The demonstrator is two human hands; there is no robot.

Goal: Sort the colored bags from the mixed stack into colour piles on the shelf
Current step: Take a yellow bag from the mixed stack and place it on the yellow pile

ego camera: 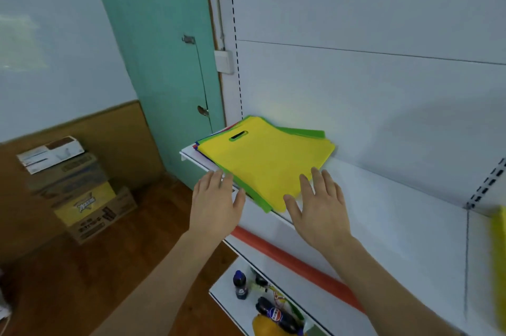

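Note:
A mixed stack of flat bags (pixel 262 160) lies at the left end of the white shelf (pixel 383 207). A yellow bag with a slot handle is on top; green, blue and red edges show beneath it. My left hand (pixel 216 201) hovers with straight fingers at the stack's front left edge, by the shelf lip. My right hand (pixel 317 204) is spread flat, its fingertips over the yellow bag's near corner. Neither hand grips anything. A yellow bag edge (pixel 499 267) shows at the far right of the shelf.
A lower shelf (pixel 232 305) holds dark soda bottles (pixel 279 316) and a yellow item. An orange strip (pixel 295 261) runs along the shelf front. Stacked cardboard boxes (pixel 76 187) stand on the wooden floor at left, beside a green door (pixel 164 61).

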